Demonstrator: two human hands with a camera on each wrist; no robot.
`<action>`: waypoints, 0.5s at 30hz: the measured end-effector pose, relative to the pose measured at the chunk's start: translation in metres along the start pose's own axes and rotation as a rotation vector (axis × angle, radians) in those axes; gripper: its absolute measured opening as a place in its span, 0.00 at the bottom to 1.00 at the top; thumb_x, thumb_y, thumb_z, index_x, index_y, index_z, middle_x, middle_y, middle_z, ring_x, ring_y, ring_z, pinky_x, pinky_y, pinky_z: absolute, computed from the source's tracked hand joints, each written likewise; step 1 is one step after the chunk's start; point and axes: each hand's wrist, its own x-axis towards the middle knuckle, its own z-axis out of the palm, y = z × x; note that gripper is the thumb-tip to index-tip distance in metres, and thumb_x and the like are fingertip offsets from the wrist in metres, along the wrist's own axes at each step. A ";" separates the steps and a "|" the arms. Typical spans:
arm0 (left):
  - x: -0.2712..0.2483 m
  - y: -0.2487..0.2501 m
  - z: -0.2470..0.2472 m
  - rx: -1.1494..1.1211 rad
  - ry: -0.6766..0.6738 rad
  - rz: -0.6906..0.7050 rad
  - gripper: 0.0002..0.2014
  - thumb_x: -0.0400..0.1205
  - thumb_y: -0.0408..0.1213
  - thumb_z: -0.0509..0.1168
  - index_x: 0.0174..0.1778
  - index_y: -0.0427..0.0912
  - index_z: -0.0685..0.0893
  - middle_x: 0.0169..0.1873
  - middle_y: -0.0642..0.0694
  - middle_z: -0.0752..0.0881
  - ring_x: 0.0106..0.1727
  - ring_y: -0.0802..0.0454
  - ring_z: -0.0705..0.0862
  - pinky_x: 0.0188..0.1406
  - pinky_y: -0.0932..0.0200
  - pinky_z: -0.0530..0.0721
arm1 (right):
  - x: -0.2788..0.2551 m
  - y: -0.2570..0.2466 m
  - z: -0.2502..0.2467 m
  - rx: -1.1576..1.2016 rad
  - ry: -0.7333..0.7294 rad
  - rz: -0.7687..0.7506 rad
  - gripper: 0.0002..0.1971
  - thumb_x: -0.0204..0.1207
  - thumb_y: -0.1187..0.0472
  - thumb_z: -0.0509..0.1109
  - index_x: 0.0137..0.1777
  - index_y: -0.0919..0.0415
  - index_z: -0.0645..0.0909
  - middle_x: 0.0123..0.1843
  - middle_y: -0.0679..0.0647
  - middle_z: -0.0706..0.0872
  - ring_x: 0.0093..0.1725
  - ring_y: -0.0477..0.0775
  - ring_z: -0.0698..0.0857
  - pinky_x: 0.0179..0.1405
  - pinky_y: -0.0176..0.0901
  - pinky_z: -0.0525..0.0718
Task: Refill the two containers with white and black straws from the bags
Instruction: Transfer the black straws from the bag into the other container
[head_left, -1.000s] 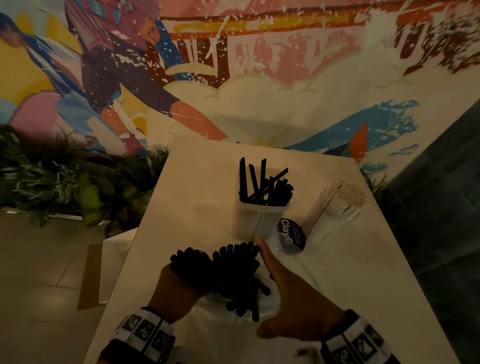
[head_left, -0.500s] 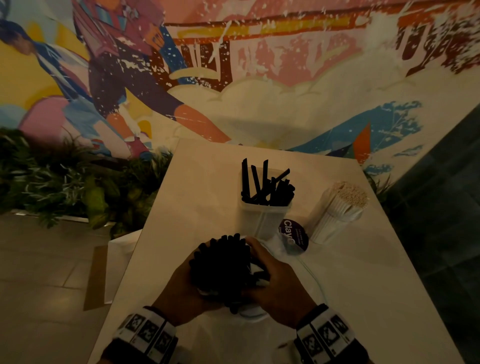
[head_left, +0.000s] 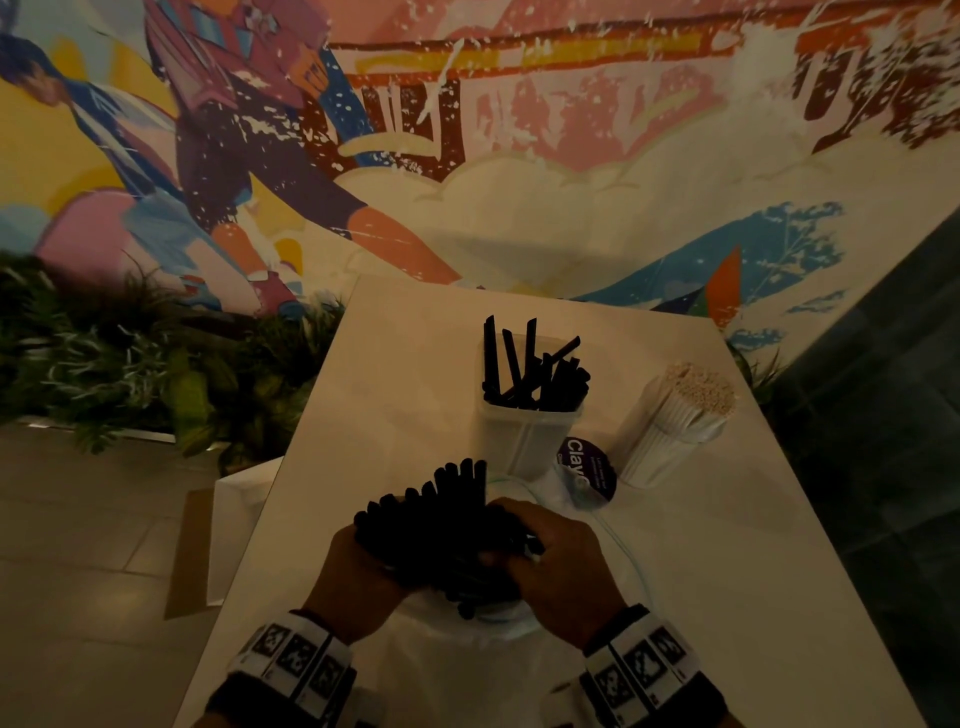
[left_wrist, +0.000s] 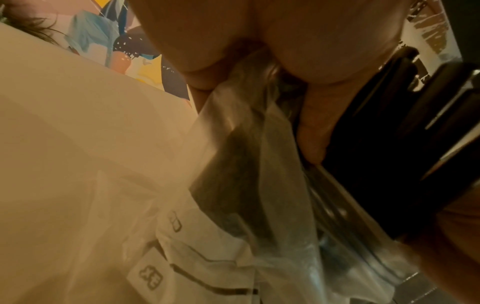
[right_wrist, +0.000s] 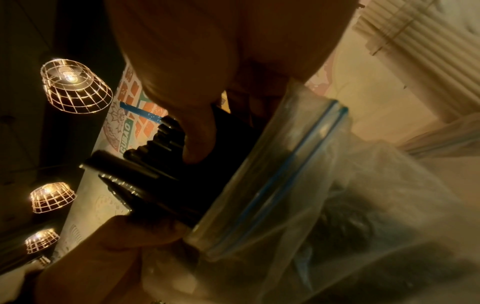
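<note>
A thick bundle of black straws (head_left: 441, 525) sticks up out of a clear zip bag (head_left: 498, 618) near the table's front edge. My left hand (head_left: 358, 577) grips the bundle from the left and my right hand (head_left: 556, 561) wraps it from the right. The right wrist view shows the black straws (right_wrist: 166, 181) emerging from the zip bag's (right_wrist: 280, 174) blue-lined mouth. In the left wrist view my fingers pinch bag plastic (left_wrist: 246, 127) beside the black straws (left_wrist: 376, 144). Behind stands a clear container (head_left: 527, 436) with several black straws, and to its right a container of white straws (head_left: 680, 421).
A purple round lid (head_left: 587, 467) lies between the two containers. The white table (head_left: 727, 571) has bare surface at the right and back. Plants (head_left: 130, 374) and a paper bag (head_left: 239, 519) are on the floor at the left; a mural wall rises behind.
The two clumps of black straws were brought together into one bundle. My right hand went from an open palm beside them to wrapping the bundle; the bundle has risen slightly.
</note>
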 end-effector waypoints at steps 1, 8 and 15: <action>0.001 -0.001 0.000 -0.024 -0.003 0.013 0.25 0.59 0.74 0.69 0.52 0.82 0.76 0.51 0.76 0.83 0.53 0.72 0.83 0.52 0.76 0.80 | 0.000 0.000 0.000 -0.016 0.005 -0.003 0.18 0.70 0.50 0.71 0.61 0.48 0.84 0.53 0.39 0.89 0.53 0.34 0.85 0.54 0.27 0.81; 0.004 -0.008 0.001 -0.055 0.024 0.052 0.25 0.54 0.74 0.71 0.47 0.80 0.80 0.47 0.72 0.86 0.50 0.66 0.85 0.52 0.71 0.82 | 0.002 0.006 -0.007 -0.058 0.086 -0.001 0.12 0.71 0.59 0.76 0.48 0.40 0.81 0.39 0.26 0.85 0.41 0.32 0.85 0.39 0.20 0.78; 0.005 -0.002 0.000 0.098 0.052 0.084 0.24 0.59 0.61 0.70 0.49 0.86 0.74 0.49 0.84 0.79 0.51 0.81 0.79 0.50 0.84 0.74 | 0.004 0.006 -0.009 -0.068 0.133 0.036 0.11 0.73 0.46 0.73 0.46 0.51 0.79 0.37 0.39 0.85 0.37 0.39 0.85 0.34 0.25 0.78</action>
